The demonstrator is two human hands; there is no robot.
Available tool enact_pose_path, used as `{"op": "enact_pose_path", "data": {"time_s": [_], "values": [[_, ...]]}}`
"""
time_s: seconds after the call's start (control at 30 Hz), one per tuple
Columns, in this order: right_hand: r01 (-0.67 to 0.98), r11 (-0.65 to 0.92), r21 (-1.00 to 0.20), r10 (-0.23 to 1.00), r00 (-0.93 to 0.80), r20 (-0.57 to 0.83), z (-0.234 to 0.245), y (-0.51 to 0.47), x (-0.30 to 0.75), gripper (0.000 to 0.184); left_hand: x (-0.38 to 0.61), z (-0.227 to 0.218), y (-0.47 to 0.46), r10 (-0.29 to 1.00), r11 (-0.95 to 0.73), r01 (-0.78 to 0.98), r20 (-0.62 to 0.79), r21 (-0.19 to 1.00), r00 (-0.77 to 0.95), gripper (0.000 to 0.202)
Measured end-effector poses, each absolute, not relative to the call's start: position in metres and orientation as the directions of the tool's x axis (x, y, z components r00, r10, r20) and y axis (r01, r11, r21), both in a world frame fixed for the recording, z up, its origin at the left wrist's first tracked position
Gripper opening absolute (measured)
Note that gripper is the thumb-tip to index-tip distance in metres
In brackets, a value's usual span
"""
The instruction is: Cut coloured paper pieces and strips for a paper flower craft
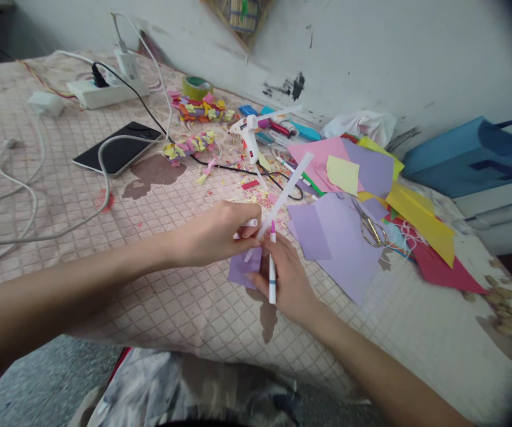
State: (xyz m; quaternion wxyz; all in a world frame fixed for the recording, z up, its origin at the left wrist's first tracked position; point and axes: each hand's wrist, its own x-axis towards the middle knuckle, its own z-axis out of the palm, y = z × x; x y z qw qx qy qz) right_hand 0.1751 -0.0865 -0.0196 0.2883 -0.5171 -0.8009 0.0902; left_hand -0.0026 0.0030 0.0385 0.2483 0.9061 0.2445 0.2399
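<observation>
My left hand [222, 233] is closed, with a white cylindrical cap [250, 223] poking out between its fingers. Its fingertips meet a long translucent strip, perhaps a ruler [289, 187], that slants up and to the right. In my right hand [289, 279] lies a white marker [272, 276] with an uncapped pink tip pointing up. The fingers of that hand also press around a small purple paper piece [240, 270], beneath the lower end of the strip. Exactly which fingers grip the strip is hidden where both hands meet.
A white glue gun [249, 139], scissors [371, 228] and purple sheets [347, 249] lie ahead and to the right. Leftward are a black tablet [117, 148], a power strip [99, 92] and loose cables. A blue bag [464, 157] stands far right, by the wall.
</observation>
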Motion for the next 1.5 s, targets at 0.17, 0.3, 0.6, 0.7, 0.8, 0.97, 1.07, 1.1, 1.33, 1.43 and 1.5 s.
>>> {"op": "enact_pose_path", "data": {"time_s": [0.17,0.3,0.6,0.7,0.8,0.97,1.07,1.1,1.33,1.43,1.5], "values": [[0.827,0.397,-0.398,0.914,-0.317,0.252,-0.019,-0.085,0.174,0.055,-0.003,0.039,0.003,0.587,-0.744,0.351,0.307,0.569,0.749,0.017],[0.836,0.393,-0.383,0.916,-0.319,0.244,-0.019,-0.086,0.175,0.053,-0.005,0.045,0.0,0.598,-0.733,0.359,0.295,0.578,0.745,0.022],[0.834,0.408,-0.373,0.909,-0.332,0.251,-0.021,-0.086,0.176,0.048,-0.004,0.055,-0.01,0.572,-0.74,0.357,0.253,0.57,0.78,0.013],[0.832,0.409,-0.374,0.909,-0.335,0.25,-0.021,-0.086,0.176,0.049,-0.003,0.053,-0.011,0.562,-0.75,0.347,0.266,0.564,0.783,0.013],[0.832,0.405,-0.378,0.911,-0.331,0.247,-0.021,-0.086,0.176,0.05,-0.003,0.052,-0.011,0.555,-0.752,0.341,0.262,0.564,0.789,0.013],[0.831,0.407,-0.379,0.91,-0.333,0.247,-0.022,-0.086,0.176,0.048,-0.003,0.05,-0.011,0.546,-0.748,0.331,0.25,0.575,0.799,0.014],[0.835,0.41,-0.367,0.908,-0.335,0.252,-0.022,-0.086,0.176,0.046,-0.003,0.049,-0.011,0.534,-0.755,0.317,0.258,0.574,0.805,0.014],[0.837,0.408,-0.364,0.909,-0.333,0.251,-0.022,-0.086,0.176,0.046,-0.003,0.049,-0.011,0.533,-0.756,0.317,0.257,0.573,0.806,0.014],[0.835,0.405,-0.373,0.911,-0.335,0.24,-0.021,-0.086,0.175,0.046,-0.004,0.047,-0.011,0.518,-0.766,0.303,0.265,0.567,0.813,0.01],[0.827,0.401,-0.394,0.914,-0.333,0.232,-0.021,-0.086,0.175,0.046,-0.005,0.045,-0.01,0.507,-0.772,0.3,0.257,0.56,0.823,0.009],[0.812,0.402,-0.424,0.915,-0.332,0.232,-0.02,-0.086,0.176,0.045,-0.005,0.045,-0.01,0.494,-0.777,0.291,0.254,0.558,0.832,0.009]]}}
